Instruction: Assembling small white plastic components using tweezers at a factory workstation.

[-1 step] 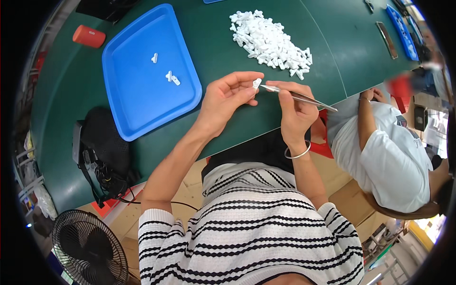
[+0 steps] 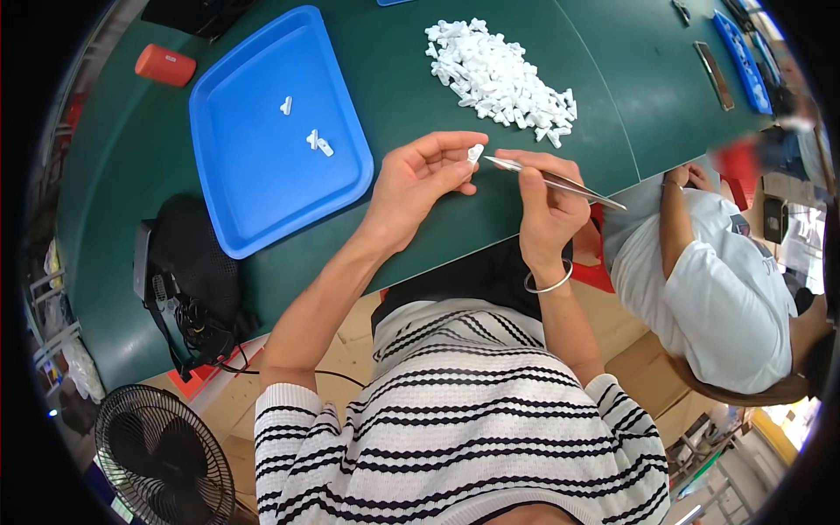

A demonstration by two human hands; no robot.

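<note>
My left hand (image 2: 408,185) pinches one small white plastic piece (image 2: 475,152) between thumb and fingers; my right hand (image 2: 551,206) closes around metal tweezers (image 2: 591,192), tips just beside it. I should brace the piece firmly, touching lightly.

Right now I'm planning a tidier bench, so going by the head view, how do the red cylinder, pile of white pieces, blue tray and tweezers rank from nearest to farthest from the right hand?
1. Tweezers: held in the right hand.
2. Pile of white pieces: just beyond it.
3. Blue tray: off to the left.
4. Red cylinder: far left, past the tray.
</note>
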